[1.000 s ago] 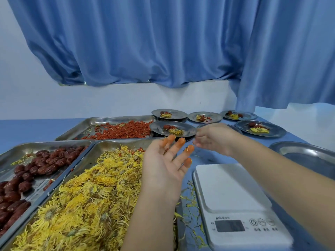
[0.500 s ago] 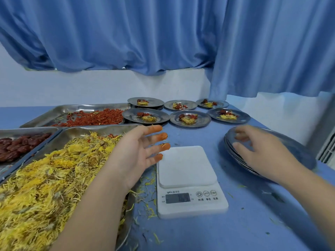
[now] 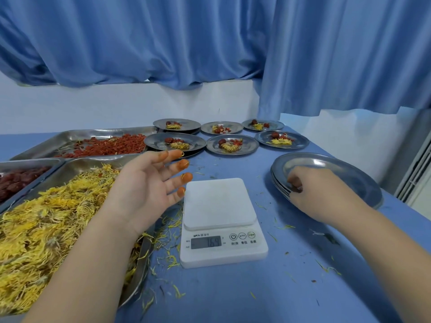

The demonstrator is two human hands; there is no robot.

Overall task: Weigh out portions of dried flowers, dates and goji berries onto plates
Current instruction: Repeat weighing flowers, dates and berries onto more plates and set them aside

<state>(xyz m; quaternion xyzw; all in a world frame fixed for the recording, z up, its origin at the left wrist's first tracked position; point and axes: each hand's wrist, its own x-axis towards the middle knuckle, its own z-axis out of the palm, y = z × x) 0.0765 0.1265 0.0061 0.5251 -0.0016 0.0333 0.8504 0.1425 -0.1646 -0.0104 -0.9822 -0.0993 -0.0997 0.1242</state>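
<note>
A white digital scale [image 3: 220, 203] sits bare in the middle of the blue table, its display lit. My left hand [image 3: 149, 185] hovers open, palm up, fingertips stained orange, between the tray of yellow dried flowers [image 3: 46, 229] and the scale. My right hand [image 3: 317, 194] pinches the near rim of the top plate in a stack of empty steel plates [image 3: 338, 169] at the right. A tray of goji berries [image 3: 109, 145] lies behind, and a tray of dark red dates [image 3: 16, 180] is at the far left.
Several filled steel plates [image 3: 232, 144], each with flowers, a date and berries, stand in two rows at the back. Loose petals litter the table around the scale. Blue curtains hang behind; the table's right edge runs close past the plate stack.
My right hand has come back from the filled plates, swung right and taken hold of the top empty plate's rim. My view has turned right. My left hand has stayed open near the scale.
</note>
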